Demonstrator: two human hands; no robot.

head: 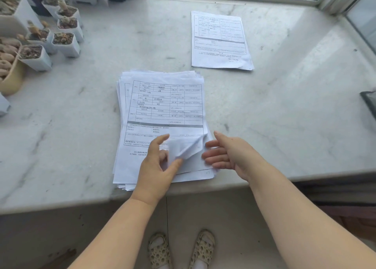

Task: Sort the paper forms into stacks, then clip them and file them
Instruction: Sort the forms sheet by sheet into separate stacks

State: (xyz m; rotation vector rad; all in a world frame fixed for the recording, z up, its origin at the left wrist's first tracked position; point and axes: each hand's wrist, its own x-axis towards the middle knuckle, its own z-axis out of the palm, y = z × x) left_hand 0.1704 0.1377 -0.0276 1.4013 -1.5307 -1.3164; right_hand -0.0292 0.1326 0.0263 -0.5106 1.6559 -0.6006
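Main pile (pixel 162 114) sits mid-sill, near the front edge, long axis running away from me, printed side up, sheets fanned a bit at the edges. Top form (pixel 165 106) has its near-right corner (pixel 188 146) peeled up and curled over. That corner is what the next move turns on.

Left hand (pixel 160 165) lies on the pile's near end, wrist over the sill edge. Thumb and forefinger are spread, and the lifted corner sits in the gap between them, thumb tip against its underside; looks like a loose pinch, not a firm one. I can't tell how the other fingers lie under the flap.

Right hand (pixel 227 152) is just right of the pile's near-right corner, palm turned left, fingers straight and slightly apart, holding nothing. Fingertips point at the curled corner and sit just beside it, touching or nearly so; can't say which.

So the corner lies between both hands: left already on it, right closest for a takeover. My read: right takes the sheet and carries it out.

2nd stack (pixel 219 40) is beyond the pile and to its right, well apart, same long axis. Reach there goes fwd-right, so the right arm suits better.

Pots (pixel 65 38) cluster far left of the pile, out of that path. Sorting looks early; pile is thick vs 2nd stack.
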